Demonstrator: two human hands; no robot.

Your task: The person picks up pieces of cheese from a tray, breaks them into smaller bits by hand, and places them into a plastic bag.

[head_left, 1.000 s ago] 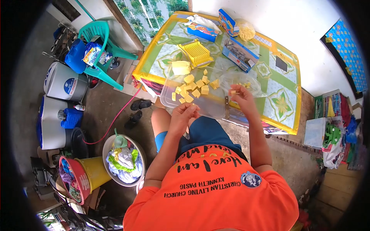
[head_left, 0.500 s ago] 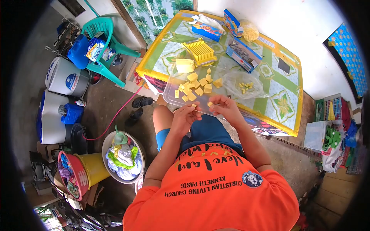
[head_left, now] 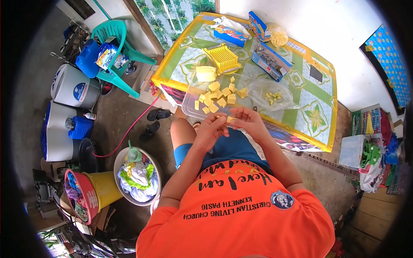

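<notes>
At the worktop (head_left: 303, 96), the left hand (head_left: 214, 130) and right hand (head_left: 248, 122) draw closer, each pinching a yellow piece (head_left: 229, 119), bringing both nearly together.

Both arms forward, elbows bent outward, forearms angling inward. Left hand (head_left: 211, 131) curled, thumb and fingertips pinched. Right hand (head_left: 248, 122) pinched likewise, back of hand partly upward. Fingertips of both close together, in front of body.
</notes>
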